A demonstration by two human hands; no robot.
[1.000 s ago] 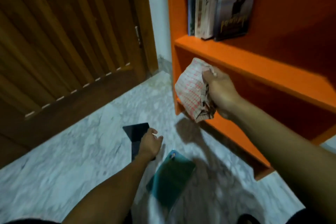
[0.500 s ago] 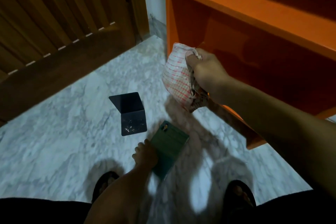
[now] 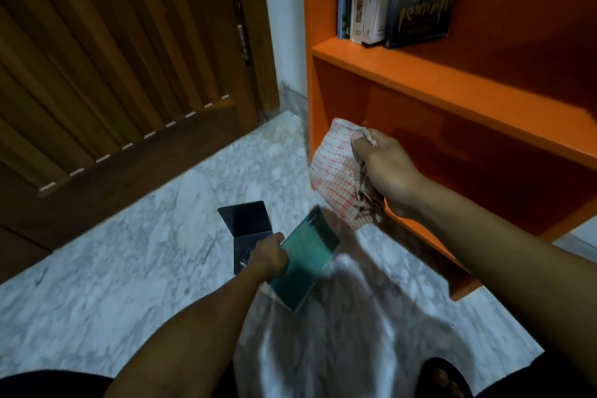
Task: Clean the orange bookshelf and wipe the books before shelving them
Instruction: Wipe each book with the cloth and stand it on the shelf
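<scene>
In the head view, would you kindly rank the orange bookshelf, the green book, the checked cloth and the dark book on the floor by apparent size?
1. Orange bookshelf, by far the largest.
2. Green book, held by the left hand.
3. Checked cloth, bunched in the right hand; close to the green book, and nearer the camera, so unsure.
4. Dark book, partly hidden.

We see both forearms bare, no sleeves reaching the wrists. The left hand [image 3: 269, 254] has no ring, watch or glove we can make out; same for the right hand [image 3: 386, 171], whose thumbnail looks short and plain. Well behind the left hand, at the bottom edge, we note dark, near-black clothing [image 3: 48, 384] over the lap. Below and behind the right hand there is more of the same dark fabric, plus a dark open sandal [image 3: 444, 376] with toes showing. Details blurred.
</scene>
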